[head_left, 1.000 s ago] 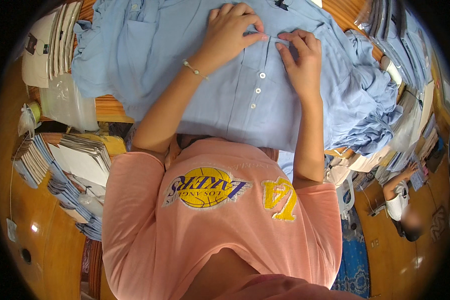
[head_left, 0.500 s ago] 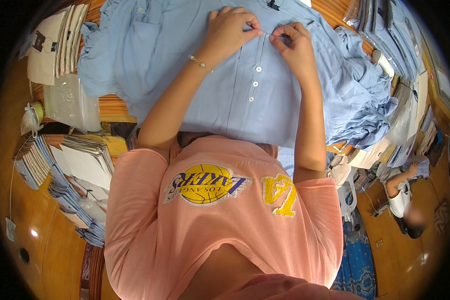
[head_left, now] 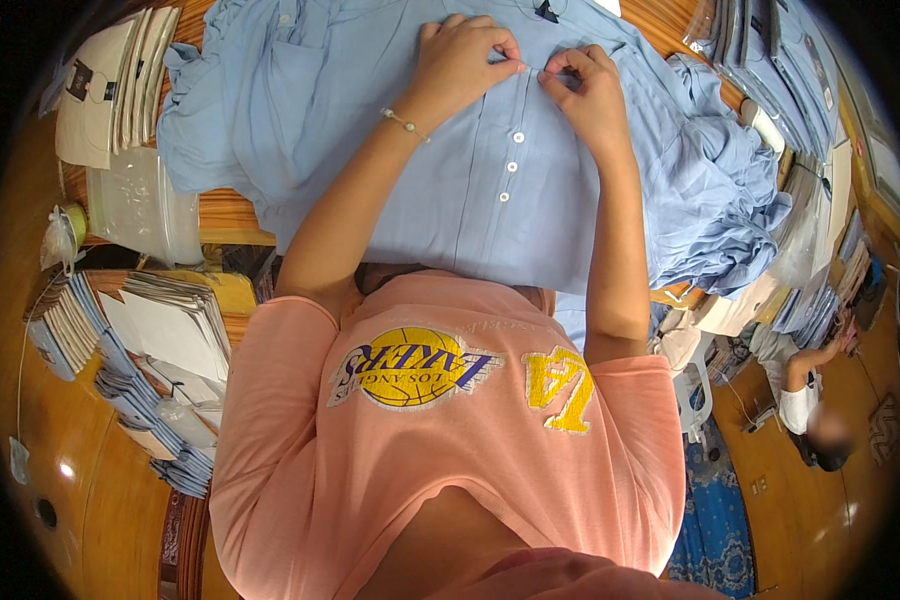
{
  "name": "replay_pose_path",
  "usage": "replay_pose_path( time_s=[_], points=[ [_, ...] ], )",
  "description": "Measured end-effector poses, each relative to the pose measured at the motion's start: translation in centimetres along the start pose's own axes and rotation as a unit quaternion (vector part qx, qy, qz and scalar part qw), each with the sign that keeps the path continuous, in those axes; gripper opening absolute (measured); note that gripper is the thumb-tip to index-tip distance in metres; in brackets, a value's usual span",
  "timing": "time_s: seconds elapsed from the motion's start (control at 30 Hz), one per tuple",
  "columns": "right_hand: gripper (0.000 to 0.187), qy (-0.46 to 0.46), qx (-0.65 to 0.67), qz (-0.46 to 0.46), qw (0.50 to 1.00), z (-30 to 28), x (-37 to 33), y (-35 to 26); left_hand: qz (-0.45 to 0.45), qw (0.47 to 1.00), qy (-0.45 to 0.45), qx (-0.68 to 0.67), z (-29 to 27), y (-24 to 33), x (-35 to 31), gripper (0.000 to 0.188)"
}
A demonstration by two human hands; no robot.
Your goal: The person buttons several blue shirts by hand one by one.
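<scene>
Pinching the placket (head_left: 490, 150) of a light blue button-front shirt (head_left: 420, 220), that's me, both sides in on it! My left grip (head_left: 462, 60) is closed thumb to forefinger on the cloth, my right grip (head_left: 590, 92) is closed the same way just beside it, the two pinches near each other with a small gap between. And look at this shirt: soft, pale, spread front side up across the wooden table (head_left: 235, 218), faint ripples running through it, the placket making a long crease down toward me, the blue leaning to lavender down low. On the left the cloth gathers into deeper folds. Over on the right, there's a heap of crumpled light blue fabric (head_left: 720, 225), and where the shirt ends and that begins, I cannot tell.

Now the count! Three white buttons (head_left: 513, 167), in a row down the placket. One dark label (head_left: 547, 12), up by the top edge of my view. One beaded bracelet (head_left: 407, 126), just behind my left grip. Out left, one stack of beige packaged garments (head_left: 92, 125) and one sheaf of clear plastic bags (head_left: 145, 210); upper right, one stack of blue packaged garments (head_left: 780, 80). Far right, one other person (head_left: 798, 408) in white.
</scene>
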State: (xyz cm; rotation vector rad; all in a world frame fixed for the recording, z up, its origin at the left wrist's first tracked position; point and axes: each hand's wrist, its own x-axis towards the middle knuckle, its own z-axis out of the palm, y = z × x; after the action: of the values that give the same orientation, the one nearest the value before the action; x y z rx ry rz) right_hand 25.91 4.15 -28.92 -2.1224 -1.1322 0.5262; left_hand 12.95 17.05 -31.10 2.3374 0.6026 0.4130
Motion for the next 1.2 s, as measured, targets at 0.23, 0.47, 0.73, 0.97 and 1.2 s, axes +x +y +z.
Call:
replay_pose_path(
  time_s=[0.23,0.47,0.73,0.97,1.2],
  points=[
    [0.011,0.0,0.016,0.009,1.0,0.1,0.0,0.1,-0.012,1.0,-0.002,-0.003,-0.3,0.4,-0.1,0.013],
    [0.012,0.012,0.004,-0.012,1.0,0.5,0.0,0.8,-0.011,1.0,-0.011,-0.01,0.1,0.0,-0.1,0.012],
    [0.012,0.033,-0.002,-0.021,0.999,0.9,0.0,1.2,-0.014,1.0,-0.009,-0.015,0.6,-0.4,-0.2,0.012],
    [0.017,0.089,-0.05,-0.072,0.992,-0.1,-1.6,-0.5,0.061,0.983,0.089,-0.149,0.1,-1.9,-0.7,0.018],
    [0.023,0.337,-0.182,0.046,0.923,-5.9,-22.2,5.9,-0.087,0.992,0.087,-0.022,-13.5,-1.4,-19.8,0.012]
  ],
)
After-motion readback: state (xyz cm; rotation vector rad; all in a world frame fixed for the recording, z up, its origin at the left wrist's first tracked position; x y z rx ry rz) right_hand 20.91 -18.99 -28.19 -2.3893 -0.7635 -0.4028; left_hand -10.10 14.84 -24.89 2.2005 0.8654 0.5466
